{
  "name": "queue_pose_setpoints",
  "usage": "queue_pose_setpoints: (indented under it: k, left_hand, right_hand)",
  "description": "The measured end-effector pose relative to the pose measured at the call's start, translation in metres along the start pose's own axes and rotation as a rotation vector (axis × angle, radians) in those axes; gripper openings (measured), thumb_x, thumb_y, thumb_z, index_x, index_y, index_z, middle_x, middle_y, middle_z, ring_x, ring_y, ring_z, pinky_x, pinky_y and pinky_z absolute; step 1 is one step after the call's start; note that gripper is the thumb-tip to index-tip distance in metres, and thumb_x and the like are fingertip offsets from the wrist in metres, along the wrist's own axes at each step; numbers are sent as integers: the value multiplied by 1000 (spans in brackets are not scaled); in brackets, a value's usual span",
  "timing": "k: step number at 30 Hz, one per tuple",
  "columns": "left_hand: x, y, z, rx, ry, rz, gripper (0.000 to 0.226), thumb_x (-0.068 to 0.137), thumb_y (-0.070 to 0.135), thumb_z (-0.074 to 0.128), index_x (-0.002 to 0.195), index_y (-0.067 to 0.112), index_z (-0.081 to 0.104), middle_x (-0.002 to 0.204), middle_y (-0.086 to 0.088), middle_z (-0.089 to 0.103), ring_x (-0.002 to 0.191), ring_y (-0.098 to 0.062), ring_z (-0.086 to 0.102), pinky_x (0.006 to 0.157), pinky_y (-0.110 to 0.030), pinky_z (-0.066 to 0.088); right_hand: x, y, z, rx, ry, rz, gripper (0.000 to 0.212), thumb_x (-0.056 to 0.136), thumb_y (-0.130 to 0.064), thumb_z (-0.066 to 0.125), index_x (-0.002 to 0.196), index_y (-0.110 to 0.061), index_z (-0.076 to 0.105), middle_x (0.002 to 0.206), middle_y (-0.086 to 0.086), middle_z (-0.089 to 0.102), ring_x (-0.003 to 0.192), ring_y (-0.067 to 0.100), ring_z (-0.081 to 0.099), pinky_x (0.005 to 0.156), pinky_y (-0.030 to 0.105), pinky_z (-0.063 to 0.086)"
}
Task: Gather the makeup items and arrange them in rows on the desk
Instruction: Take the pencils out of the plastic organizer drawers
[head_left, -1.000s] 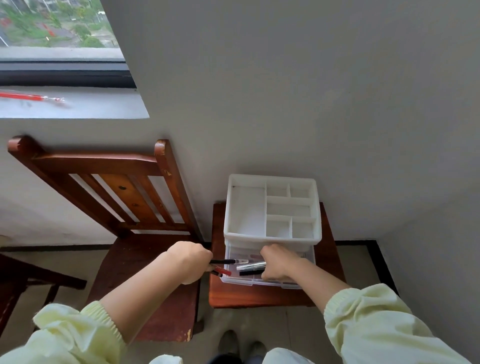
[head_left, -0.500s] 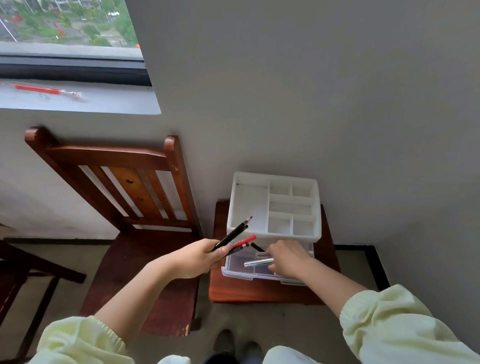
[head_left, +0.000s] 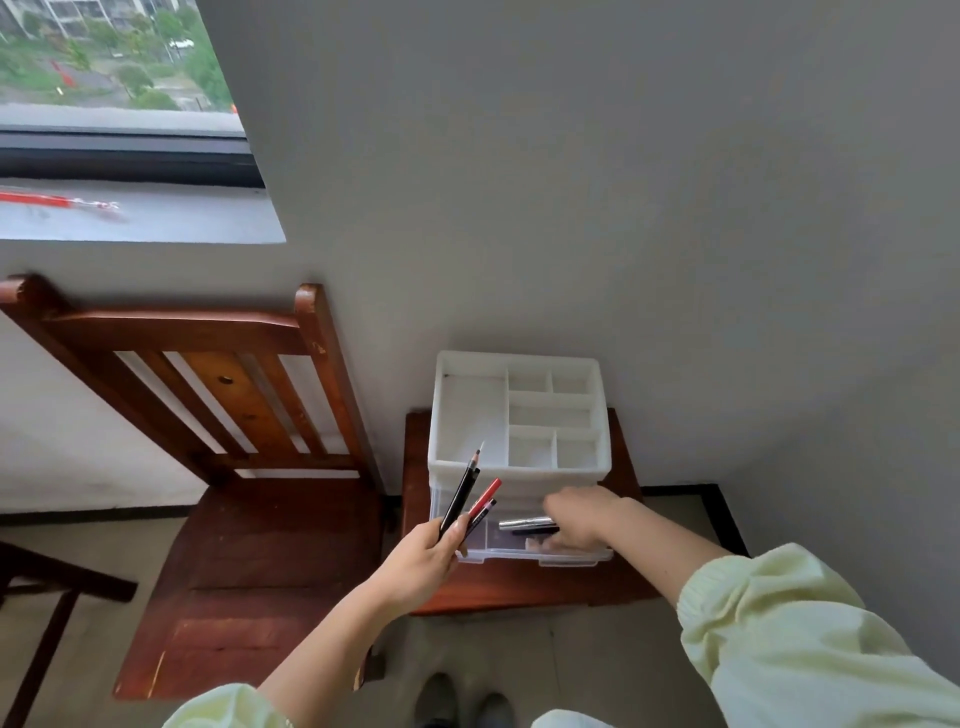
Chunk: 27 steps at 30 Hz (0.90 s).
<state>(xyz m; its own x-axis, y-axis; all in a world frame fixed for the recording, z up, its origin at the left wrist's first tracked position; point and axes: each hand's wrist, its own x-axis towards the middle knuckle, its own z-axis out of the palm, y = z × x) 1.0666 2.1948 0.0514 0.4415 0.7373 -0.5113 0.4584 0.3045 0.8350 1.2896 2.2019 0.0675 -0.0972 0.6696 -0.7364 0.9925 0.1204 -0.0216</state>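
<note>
Tilting steeper, pencils (head_left: 464, 494) in left hand (head_left: 422, 564); right hand (head_left: 583, 519) on tube (head_left: 523, 523)

The left hand (head_left: 421, 558) at lower centre grips what look like four pencils (head_left: 460, 499): two black, one red and one dark. Two more items, one silver tube (head_left: 522, 523) and one black stick (head_left: 535, 530), poke out beside the right hand (head_left: 582, 519). One white organiser (head_left: 519, 475) at centre shows six top compartments and one open drawer (head_left: 535, 558). Around it are one wooden chair (head_left: 249, 519), one low table (head_left: 519, 587), one red pen (head_left: 36, 198) at upper left and two shoes (head_left: 439, 699) at the bottom edge.
</note>
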Motion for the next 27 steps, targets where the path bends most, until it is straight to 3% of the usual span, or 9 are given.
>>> queue_pose_setpoints:
  k: [6,10,14,19,23,27]
  left_hand:
    - [-4,-10,-3,50,38,26,39,101,42,38,79,13,51,50,11,38,43,-4,32,45,-18,27]
    - [-7,-13,-2,36,51,29,36,101,41,40,80,14,51,49,12,39,43,-2,33,45,-16,28]
    - [-9,-16,-4,39,43,41,35,100,42,41,84,13,51,51,12,37,45,-2,32,46,-16,28]
    - [-8,-17,-5,106,121,50,36,100,44,40,80,15,45,63,6,41,53,-7,37,50,-17,34]
    - [-11,-16,-7,93,142,73,34,101,38,41,80,12,45,62,1,51,54,-10,51,53,-21,44]
    - [-10,-21,-2,185,118,91,35,101,38,40,92,8,53,69,3,52,57,-7,43,52,-18,37]
  right_hand:
    - [6,-1,8,20,44,33,48,92,-55,52,107,-9,56,89,5,52,79,22,49,66,31,39]
    - [14,-4,10,-44,72,43,24,89,-33,62,100,-11,59,88,6,55,78,22,53,68,31,45]
    - [15,-6,13,-27,155,38,27,87,-32,63,102,-10,60,94,5,61,84,24,58,70,30,47]
    - [-1,0,12,-25,301,-12,37,92,-38,47,117,-12,55,111,9,65,99,28,61,73,35,43]
    - [-33,2,9,57,296,-31,28,95,-34,44,111,-11,51,103,11,65,80,25,54,65,32,35]
    - [-59,-2,31,299,316,-5,18,95,-36,44,93,-18,43,83,3,61,71,23,55,60,33,38]
